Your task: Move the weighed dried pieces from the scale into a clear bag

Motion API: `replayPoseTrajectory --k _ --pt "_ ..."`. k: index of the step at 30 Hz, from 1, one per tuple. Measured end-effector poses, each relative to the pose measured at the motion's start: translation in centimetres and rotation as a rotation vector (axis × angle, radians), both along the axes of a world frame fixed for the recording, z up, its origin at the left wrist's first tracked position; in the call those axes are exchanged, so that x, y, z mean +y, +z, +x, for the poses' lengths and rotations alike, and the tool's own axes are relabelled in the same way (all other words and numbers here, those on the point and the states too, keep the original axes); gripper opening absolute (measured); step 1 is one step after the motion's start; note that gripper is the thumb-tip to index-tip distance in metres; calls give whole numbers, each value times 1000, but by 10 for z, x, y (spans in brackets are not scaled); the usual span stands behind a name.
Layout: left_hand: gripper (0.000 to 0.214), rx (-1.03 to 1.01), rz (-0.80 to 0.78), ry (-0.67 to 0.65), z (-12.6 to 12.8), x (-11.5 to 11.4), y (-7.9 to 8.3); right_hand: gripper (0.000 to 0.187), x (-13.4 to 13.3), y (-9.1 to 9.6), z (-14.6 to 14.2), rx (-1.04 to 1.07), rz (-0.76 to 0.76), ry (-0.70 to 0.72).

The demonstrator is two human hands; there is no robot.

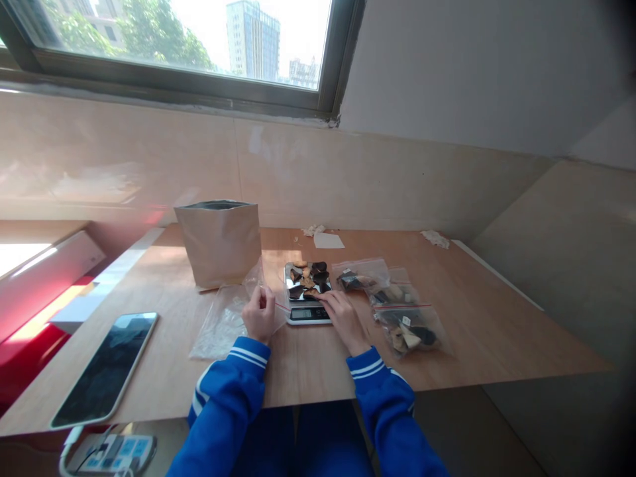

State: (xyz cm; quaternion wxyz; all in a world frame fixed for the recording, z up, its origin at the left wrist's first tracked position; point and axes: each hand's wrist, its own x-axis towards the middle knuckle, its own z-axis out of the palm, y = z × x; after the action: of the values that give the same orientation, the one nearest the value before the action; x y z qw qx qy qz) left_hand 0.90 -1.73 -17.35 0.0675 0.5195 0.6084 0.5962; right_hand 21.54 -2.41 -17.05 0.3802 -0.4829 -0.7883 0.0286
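Head cam view, looking forward and down at a wooden tabletop [477, 331] under a window [173, 40], and it's pretty much all about the two hands in the middle.

Left hand [259, 315] is curled up narrow, fingers bunched, and looks like it's pinching the clear zip bag [218, 331]. The bag lies mostly on the table to the left of that hand, and its red-lined top edge runs out toward the scale. Right hand [342, 319] is flatter and more spread out, fingers reaching forward, with the fingertips [320, 298] right at the near edge of the food pile. Can't tell exactly what they're touching.

That pile is a bunch of dark and tan chunks [307, 279] sitting on a digital kitchen scale [308, 311], between the two hands. Looks like some kind of dried food, but I can't say what from here. The display is lit, though the digits are too small to read.

To the right of the scale are two zip bags of similar chunks [408, 328], with another small bag [358, 275] just behind them. Back left stands a foil-lined kraft pouch [218, 242], open at the top. There's a smartphone [104, 368] lying face up near the left edge, plus a white paper slip [328, 240] and crumpled tissue [434, 238] toward the wall. Both arms are in blue sleeves with white stripes [228, 377].
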Motion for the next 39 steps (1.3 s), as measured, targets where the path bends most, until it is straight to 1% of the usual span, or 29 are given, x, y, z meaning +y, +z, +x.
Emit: replayPoseTrajectory --k 4,6,8,10,11,13,14,16,18,20,27,29,32,34,36,37,39 --pt "33 -8 7 -16 0 0 -1 24 -1 0 1 71 30 -29" --pt "33 -13 8 -28 -1 1 -1 23 -2 2 0 180 33 -79" --pt "33 -15 10 -42 -1 1 -2 21 -4 8 -5 347 7 -156" --pt "33 -19 12 -56 -1 1 -2 24 -7 20 -13 594 -86 -214" --pt "34 -20 15 -61 -1 1 -3 28 -8 26 -20 740 -160 -216" --pt "33 -23 24 -78 -1 1 -5 36 -10 41 -34 1012 -339 -150" --pt "33 -26 28 -92 -1 1 -6 38 -11 48 -42 1102 -422 -99" --pt "32 -42 40 -130 -2 2 -9 40 -12 59 -57 1174 -529 -26" --pt "32 -60 50 -162 -2 2 -10 39 -11 64 -69 1143 -541 -12" --pt "33 -75 57 -183 -2 1 -11 37 -9 65 -77 1063 -498 -31" --pt "32 -106 59 -187 -3 -1 -10 24 -8 58 -83 608 -352 -62" --pt "32 -102 60 -191 -3 -1 -11 24 -9 58 -83 551 -319 -49" --pt "32 -91 59 -198 -4 -1 -10 29 -9 59 -82 522 -298 -31" --pt "32 -86 52 -196 -4 -1 -9 33 -6 57 -80 529 -288 -64" --pt "32 -81 59 -186 -3 -1 -8 33 -2 53 -78 513 -247 -118" --pt "31 -77 67 -180 -3 -1 -8 32 1 50 -76 475 -210 -138" --pt "31 -75 79 -168 -3 -1 -8 31 8 42 -73 331 -127 -141"
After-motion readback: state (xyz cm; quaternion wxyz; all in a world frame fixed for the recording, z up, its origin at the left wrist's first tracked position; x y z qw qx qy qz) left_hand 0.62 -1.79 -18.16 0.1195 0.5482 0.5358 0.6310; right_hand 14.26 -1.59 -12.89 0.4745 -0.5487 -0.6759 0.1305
